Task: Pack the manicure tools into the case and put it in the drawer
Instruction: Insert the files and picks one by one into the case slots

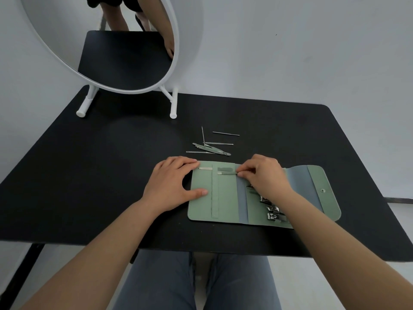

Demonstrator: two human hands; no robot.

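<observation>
1. My right hand [264,174] pinches a thin tool [226,173] lying across the strap at the far end of the open green case [225,206].
2. My left hand [172,183] lies flat, fingers straight, pressing the case's left edge.
3. Loose tools [211,147] lie on the black table [111,175] just beyond the case.
4. Clippers [271,209] sit in the case's right half.

A black table [111,175] stands against a pale grey wall [290,52]. At its far left a round mirror [176,52] with a white rim leans on a white stand [173,106], both feet on the tabletop. The glass reflects the dark tabletop. Below the near edge, blue jeans [161,283] show over a light floor [312,287].
</observation>
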